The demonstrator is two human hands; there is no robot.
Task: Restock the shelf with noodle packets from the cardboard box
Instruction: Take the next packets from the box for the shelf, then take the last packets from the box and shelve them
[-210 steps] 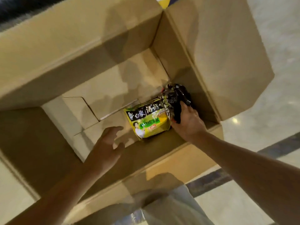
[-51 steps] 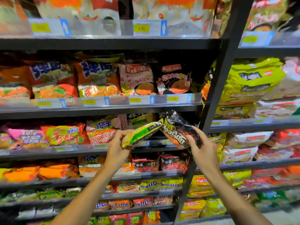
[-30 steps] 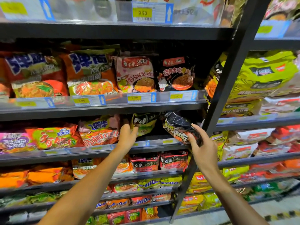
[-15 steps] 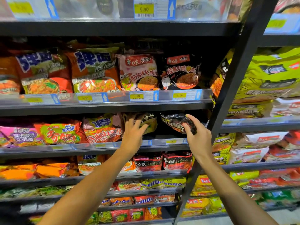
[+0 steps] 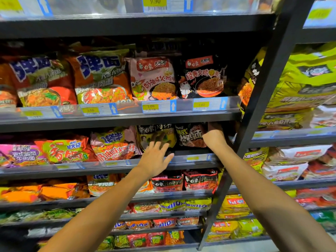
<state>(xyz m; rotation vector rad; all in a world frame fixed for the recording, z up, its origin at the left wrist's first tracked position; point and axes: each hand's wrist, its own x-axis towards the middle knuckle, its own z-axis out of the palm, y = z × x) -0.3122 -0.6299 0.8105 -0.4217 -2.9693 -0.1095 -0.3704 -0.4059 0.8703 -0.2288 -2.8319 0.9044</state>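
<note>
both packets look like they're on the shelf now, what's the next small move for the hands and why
Probably ease the right hand off the black noodle packet and draw both arms back. That packet stands upright on the shelf beside the yellow-green packet. The left hand is open with fingers spread in front of the yellow-green one, holding nothing. Whether the right hand's fingers grip the black packet is hidden.

My only view sits on my head, facing the noodle shelf (image 5: 118, 122) straight on and tipped slightly down. It is close, within my arms' reach of that shelf. The tier above crosses the top edge, lower tiers fall away beneath, and the dark upright post (image 5: 263, 99) leans in at right.
</note>
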